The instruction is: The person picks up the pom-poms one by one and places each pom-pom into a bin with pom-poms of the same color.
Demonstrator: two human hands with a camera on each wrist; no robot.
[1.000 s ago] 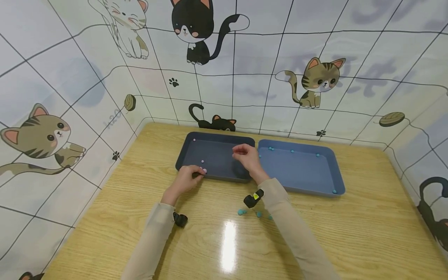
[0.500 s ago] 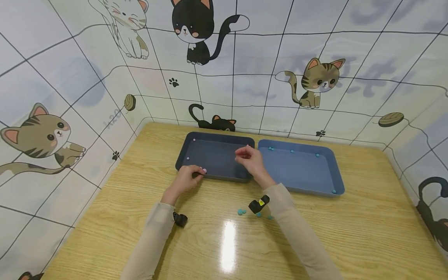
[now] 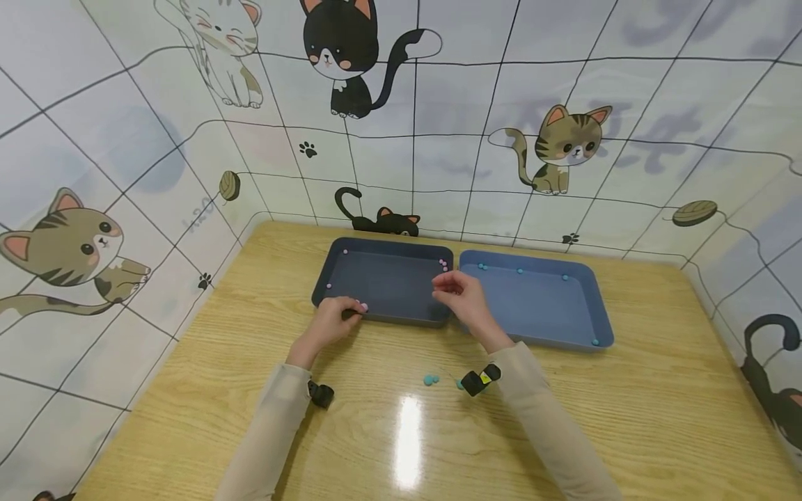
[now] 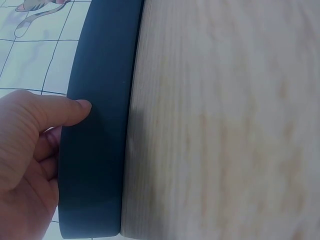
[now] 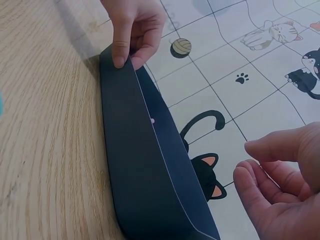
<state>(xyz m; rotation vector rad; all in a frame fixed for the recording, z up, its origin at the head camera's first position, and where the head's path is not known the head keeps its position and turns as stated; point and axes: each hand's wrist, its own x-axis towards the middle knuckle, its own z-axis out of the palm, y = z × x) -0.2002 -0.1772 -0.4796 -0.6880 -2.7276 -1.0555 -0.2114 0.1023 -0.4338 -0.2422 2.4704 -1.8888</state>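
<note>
A dark grey tray (image 3: pixel 382 284) (image 4: pixel 100 100) (image 5: pixel 140 170) holds a few pink balls (image 3: pixel 443 264) (image 5: pixel 152 120). My left hand (image 3: pixel 341 314) (image 4: pixel 65 125) (image 5: pixel 131 47) grips its front left rim, thumb on the outer wall and fingers over the edge. A blue tray (image 3: pixel 532 306) stands beside it on the right with several teal balls (image 3: pixel 481 266) along its edges. Above the seam between the trays hovers my right hand (image 3: pixel 446 287) (image 5: pixel 260 160), fingers loosely curled, with nothing visible in it. Two teal balls (image 3: pixel 429 379) lie on the table near my right wrist.
The wooden table (image 3: pixel 658 417) is boxed in by cat-patterned walls (image 3: pixel 125 174) on the left, back and right. Both trays sit close to the back wall.
My right hand has drawn back and to the right, off the dark tray to the seam between the trays. Pink balls now lie in that tray's far right corner. The left hand kept its hold.
</note>
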